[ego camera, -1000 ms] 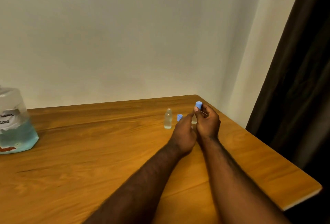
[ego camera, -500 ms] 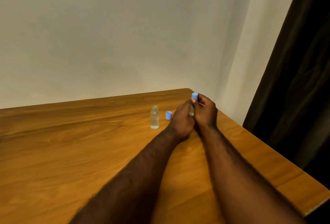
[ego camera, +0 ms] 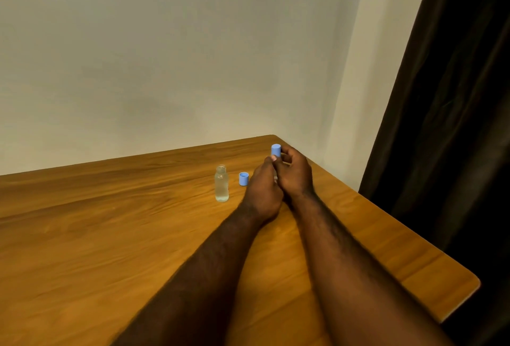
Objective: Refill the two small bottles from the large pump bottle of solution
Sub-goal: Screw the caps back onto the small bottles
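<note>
A small clear bottle (ego camera: pixel 221 183) stands uncapped and upright on the wooden table (ego camera: pixel 110 235), with its blue cap (ego camera: pixel 243 179) lying just to its right. Further right, both hands meet around a second small bottle, whose body is almost wholly hidden behind them. My left hand (ego camera: pixel 263 191) grips that hidden bottle. My right hand (ego camera: pixel 294 173) pinches its blue cap (ego camera: pixel 276 150), which sticks up above the fingers. The large pump bottle is out of view.
The table's far right corner lies just behind the hands, and its right edge (ego camera: pixel 414 240) runs close beside my right forearm. A dark curtain (ego camera: pixel 455 125) hangs at the right. A pale wall stands behind the table.
The view has swung to the right, so the large bottle at the left left the frame. Both hands stay together on the capped small bottle.
</note>
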